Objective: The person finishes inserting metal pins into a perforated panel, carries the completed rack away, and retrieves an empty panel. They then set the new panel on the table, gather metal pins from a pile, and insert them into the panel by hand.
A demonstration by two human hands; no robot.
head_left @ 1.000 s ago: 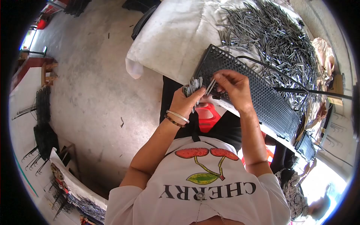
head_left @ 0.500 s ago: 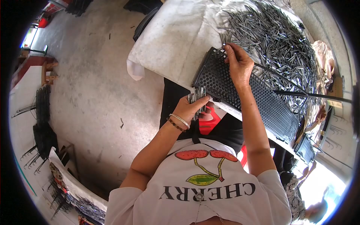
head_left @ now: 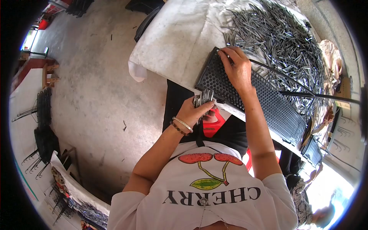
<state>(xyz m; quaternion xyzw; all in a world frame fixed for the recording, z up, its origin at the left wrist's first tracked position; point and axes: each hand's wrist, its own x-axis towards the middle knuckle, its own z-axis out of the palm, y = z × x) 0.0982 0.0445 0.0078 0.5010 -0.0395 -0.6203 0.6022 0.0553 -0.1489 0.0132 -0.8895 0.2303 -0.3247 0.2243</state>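
Note:
My left hand point(head_left: 191, 110) is closed around a bundle of short thin metal strips point(head_left: 204, 99), held upright just off the near edge of the table. My right hand point(head_left: 238, 69) bends over the far left end of a black perforated panel point(head_left: 260, 96), thumb and fingers pinched close to its row of holes. A small pale tip shows between those fingers; what it belongs to is too small to tell. The panel lies slanted along the table edge, with thin black rods point(head_left: 299, 94) over and beyond it.
A big heap of loose metal strips point(head_left: 283, 42) covers the right of the white-covered table point(head_left: 172, 46). Black hooked racks point(head_left: 44, 107) hang by the left wall, and a second strip-covered surface point(head_left: 90, 209) is at lower left. A red seat point(head_left: 214, 124) shows below the table.
My right hand has shifted slightly left and down onto the panel's far end, its fingers now closer to the holes. My left hand keeps its bundle in nearly the same place.

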